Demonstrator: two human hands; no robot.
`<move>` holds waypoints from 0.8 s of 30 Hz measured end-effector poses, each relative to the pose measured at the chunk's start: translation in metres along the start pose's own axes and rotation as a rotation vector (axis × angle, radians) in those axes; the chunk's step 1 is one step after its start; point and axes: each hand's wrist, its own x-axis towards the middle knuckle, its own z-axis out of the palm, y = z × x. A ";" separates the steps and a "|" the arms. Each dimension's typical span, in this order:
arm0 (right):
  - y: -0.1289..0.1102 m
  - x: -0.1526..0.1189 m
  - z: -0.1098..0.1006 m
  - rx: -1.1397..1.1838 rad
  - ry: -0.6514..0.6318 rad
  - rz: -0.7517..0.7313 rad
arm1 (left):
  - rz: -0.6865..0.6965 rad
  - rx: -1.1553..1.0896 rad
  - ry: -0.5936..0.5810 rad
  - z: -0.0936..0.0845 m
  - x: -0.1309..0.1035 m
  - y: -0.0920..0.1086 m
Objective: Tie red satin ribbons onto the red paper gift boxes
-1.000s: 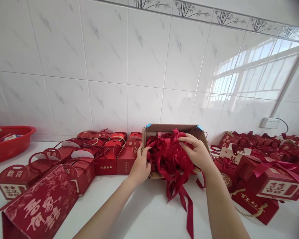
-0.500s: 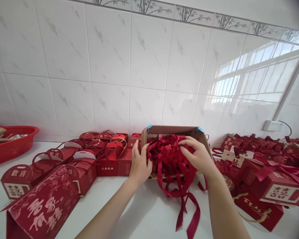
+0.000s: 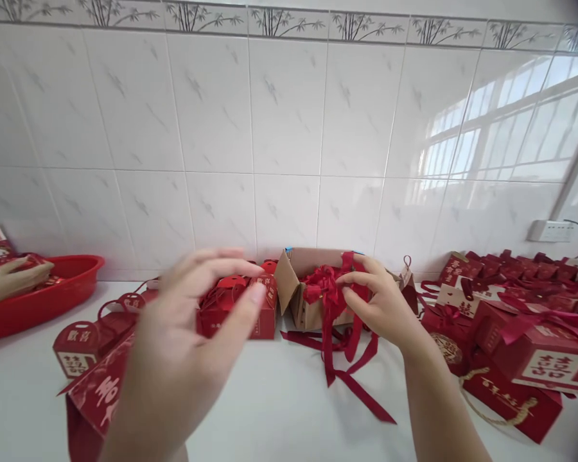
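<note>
Glossy red fabric ribbons (image 3: 328, 321), judged light, soft and best pinched singly, are draped nearward from the brown cardboard box (image 3: 313, 258), gripped by the half-curled right hand (image 3: 380, 308); the left hand (image 3: 185, 350) is open, empty.

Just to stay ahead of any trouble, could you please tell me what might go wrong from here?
The ribbons look tangled, so pulling one with the right hand could drag out others. Loose ends trail over the carton's front onto the table, where they might snag. The left hand, raised before the red boxes, could perhaps knock one.
</note>
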 end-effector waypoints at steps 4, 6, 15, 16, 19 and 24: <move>-0.010 -0.003 -0.001 -0.012 0.028 -0.050 | 0.054 0.087 -0.270 0.029 -0.006 -0.012; -0.016 -0.004 -0.001 -0.010 0.033 -0.069 | 0.061 0.126 -0.325 0.041 -0.005 -0.015; -0.029 -0.013 -0.008 0.042 0.003 -0.082 | 0.044 0.156 -0.369 0.040 0.005 -0.023; -0.029 -0.013 -0.008 0.048 -0.006 -0.068 | 0.027 0.155 -0.362 0.036 0.006 -0.025; -0.027 -0.011 -0.005 0.084 -0.033 0.016 | -0.027 0.232 -0.290 0.025 0.010 -0.032; -0.025 -0.008 0.002 0.114 -0.051 0.151 | -0.077 0.340 -0.257 0.008 0.010 -0.037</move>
